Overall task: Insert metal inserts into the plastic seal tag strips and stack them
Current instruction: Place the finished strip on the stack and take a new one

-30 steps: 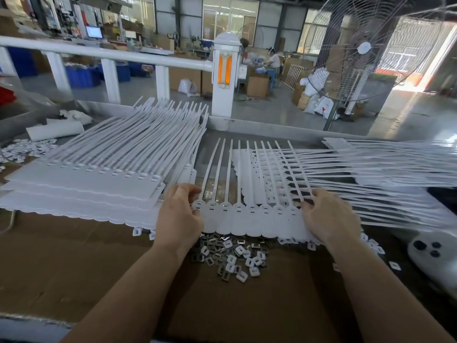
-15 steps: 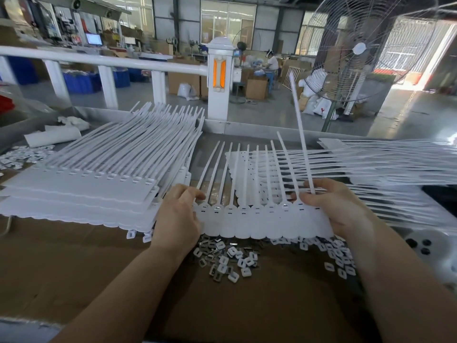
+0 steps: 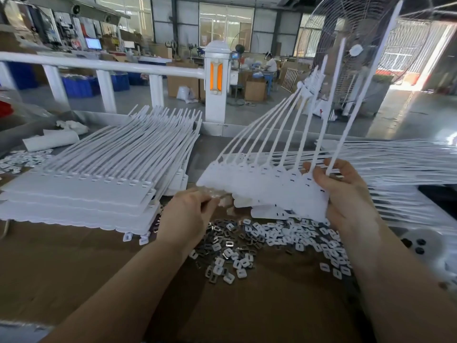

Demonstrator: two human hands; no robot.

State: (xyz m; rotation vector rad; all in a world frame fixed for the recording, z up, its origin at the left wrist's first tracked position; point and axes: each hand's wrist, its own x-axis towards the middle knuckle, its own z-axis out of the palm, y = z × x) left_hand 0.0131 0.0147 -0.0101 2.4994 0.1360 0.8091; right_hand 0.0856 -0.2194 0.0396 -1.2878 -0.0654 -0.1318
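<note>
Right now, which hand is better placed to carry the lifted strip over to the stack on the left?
Right hand: its grip already holds the raised white plastic seal tag strip at its end. The left hand only touches the lower edge, though it is nearer the stacked white strips.

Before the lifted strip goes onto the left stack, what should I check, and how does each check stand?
1. Right hand grips the strip: ok.
2. Left hand supports the strip's other end: cannot tell, its fingertips are blurred.
3. Strip is clear of the bench: ok, it is raised and tilted.
4. Stack has a flat top to receive it: ok.
5. Every slot holds an insert: cannot tell, too small.
6. Tails run together: not ok, two splay upward.
</note>
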